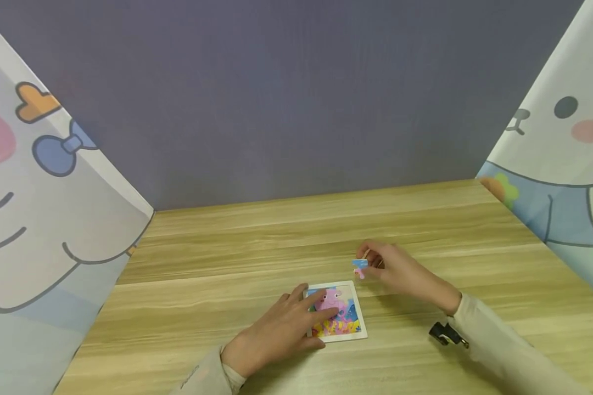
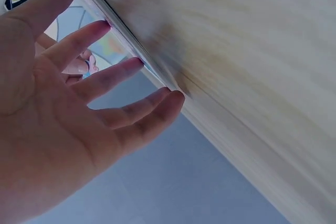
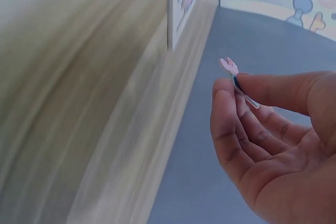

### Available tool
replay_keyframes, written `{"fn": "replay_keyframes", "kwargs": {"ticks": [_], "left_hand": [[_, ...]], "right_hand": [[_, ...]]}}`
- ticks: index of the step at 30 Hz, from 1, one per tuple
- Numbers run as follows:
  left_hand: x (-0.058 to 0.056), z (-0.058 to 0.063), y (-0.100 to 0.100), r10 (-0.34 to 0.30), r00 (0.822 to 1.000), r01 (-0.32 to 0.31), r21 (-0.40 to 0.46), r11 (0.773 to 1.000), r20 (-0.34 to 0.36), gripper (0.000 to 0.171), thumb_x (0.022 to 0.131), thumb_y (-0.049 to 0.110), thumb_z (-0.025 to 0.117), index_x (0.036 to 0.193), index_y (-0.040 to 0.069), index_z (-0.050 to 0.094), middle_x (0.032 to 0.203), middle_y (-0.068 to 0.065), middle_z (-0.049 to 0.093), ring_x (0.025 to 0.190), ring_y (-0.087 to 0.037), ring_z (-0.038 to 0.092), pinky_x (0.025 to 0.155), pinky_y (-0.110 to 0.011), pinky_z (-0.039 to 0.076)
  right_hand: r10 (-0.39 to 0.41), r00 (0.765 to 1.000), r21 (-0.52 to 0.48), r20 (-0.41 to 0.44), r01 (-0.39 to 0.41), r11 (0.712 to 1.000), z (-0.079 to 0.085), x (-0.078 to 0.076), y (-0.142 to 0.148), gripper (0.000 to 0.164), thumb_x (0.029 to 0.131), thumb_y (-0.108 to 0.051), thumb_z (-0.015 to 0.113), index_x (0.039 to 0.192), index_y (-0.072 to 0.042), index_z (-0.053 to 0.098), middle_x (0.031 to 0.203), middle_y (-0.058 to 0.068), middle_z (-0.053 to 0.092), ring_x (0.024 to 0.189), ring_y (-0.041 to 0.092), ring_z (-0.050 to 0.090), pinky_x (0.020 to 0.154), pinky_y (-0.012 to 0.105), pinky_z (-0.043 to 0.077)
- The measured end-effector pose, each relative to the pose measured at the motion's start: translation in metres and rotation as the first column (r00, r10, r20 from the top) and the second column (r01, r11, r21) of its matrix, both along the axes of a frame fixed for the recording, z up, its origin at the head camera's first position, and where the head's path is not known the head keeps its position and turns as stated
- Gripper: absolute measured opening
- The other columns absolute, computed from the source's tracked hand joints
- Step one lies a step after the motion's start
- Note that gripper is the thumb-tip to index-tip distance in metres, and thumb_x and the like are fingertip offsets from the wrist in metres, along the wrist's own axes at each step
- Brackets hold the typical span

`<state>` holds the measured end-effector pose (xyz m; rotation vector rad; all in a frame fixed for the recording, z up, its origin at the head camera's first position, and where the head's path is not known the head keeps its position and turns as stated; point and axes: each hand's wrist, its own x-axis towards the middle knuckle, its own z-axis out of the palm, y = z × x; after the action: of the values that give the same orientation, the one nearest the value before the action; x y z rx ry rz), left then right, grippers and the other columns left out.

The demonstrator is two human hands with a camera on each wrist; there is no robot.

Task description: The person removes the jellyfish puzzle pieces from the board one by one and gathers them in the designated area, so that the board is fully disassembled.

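A square jigsaw puzzle [image 1: 335,325] in a white frame lies on the table, showing a pink figure over yellow plants, with a bare patch at its upper right. My left hand [image 1: 284,326] is spread over its left part, fingertips touching the picture and the frame. In the left wrist view the fingers [image 2: 118,80] are straight and apart along the puzzle's edge. Just beyond the frame's upper right corner, my right hand [image 1: 400,274] pinches a puzzle piece [image 1: 359,267], blue with pink, between thumb and forefinger. The right wrist view shows this piece [image 3: 239,85] held above the table, edge-on.
The wood-grain table [image 1: 217,258] runs back to a grey-blue upright panel [image 1: 296,99]. Cartoon-printed panels stand at the left [image 1: 54,219] and right [image 1: 568,164]. A small black device [image 1: 447,333] sits at the right wrist, by the sleeve.
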<state>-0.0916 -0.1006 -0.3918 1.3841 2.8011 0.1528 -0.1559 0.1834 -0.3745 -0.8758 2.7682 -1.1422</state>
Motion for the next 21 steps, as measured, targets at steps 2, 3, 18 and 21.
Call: {"fn": "replay_keyframes", "kwargs": {"ticks": [2, 3, 18, 21], "left_hand": [[0.001, -0.002, 0.000, -0.003, 1.000, 0.003, -0.004, 1.000, -0.027, 0.059, 0.091, 0.046, 0.069, 0.145, 0.028, 0.053, 0.150, -0.011, 0.047, 0.132, -0.044, 0.047, 0.092, -0.055, 0.051], [0.002, -0.002, 0.000, -0.004, 0.999, 0.003, -0.004, 1.000, -0.037, 0.059, 0.091, 0.047, 0.068, 0.145, 0.028, 0.053, 0.150, -0.011, 0.047, 0.132, -0.044, 0.046, 0.093, -0.054, 0.051], [0.015, -0.008, -0.020, -0.010, 0.986, 0.007, -0.019, 1.000, -0.166, 0.056, 0.092, 0.044, 0.069, 0.143, 0.028, 0.053, 0.142, -0.013, 0.053, 0.129, -0.036, 0.051, 0.089, -0.048, 0.053], [0.016, -0.008, -0.024, -0.008, 0.986, 0.005, -0.016, 1.000, -0.167, 0.054, 0.093, 0.042, 0.068, 0.143, 0.029, 0.053, 0.142, -0.013, 0.052, 0.130, -0.036, 0.051, 0.091, -0.048, 0.052]], "right_hand": [[-0.021, 1.000, -0.011, -0.010, 0.021, 1.000, 0.000, -0.003, 0.005, 0.020, 0.088, 0.003, 0.070, 0.104, -0.007, 0.065, 0.082, -0.003, 0.067, 0.076, 0.008, 0.062, 0.067, 0.026, 0.053], [-0.028, 0.999, -0.016, -0.014, 0.028, 0.999, 0.000, -0.004, 0.008, 0.020, 0.088, 0.004, 0.070, 0.104, -0.007, 0.066, 0.082, -0.002, 0.067, 0.075, 0.008, 0.063, 0.067, 0.026, 0.053], [-0.119, 0.993, -0.022, 0.000, 0.119, 0.993, 0.004, -0.017, 0.057, 0.017, 0.090, 0.003, 0.069, 0.106, -0.003, 0.065, 0.084, 0.003, 0.069, 0.074, 0.013, 0.065, 0.066, 0.027, 0.053], [-0.140, 0.990, -0.018, 0.009, 0.140, 0.990, 0.006, -0.020, 0.066, 0.016, 0.090, 0.001, 0.069, 0.106, -0.003, 0.065, 0.085, 0.004, 0.069, 0.075, 0.015, 0.065, 0.066, 0.027, 0.053]]}}
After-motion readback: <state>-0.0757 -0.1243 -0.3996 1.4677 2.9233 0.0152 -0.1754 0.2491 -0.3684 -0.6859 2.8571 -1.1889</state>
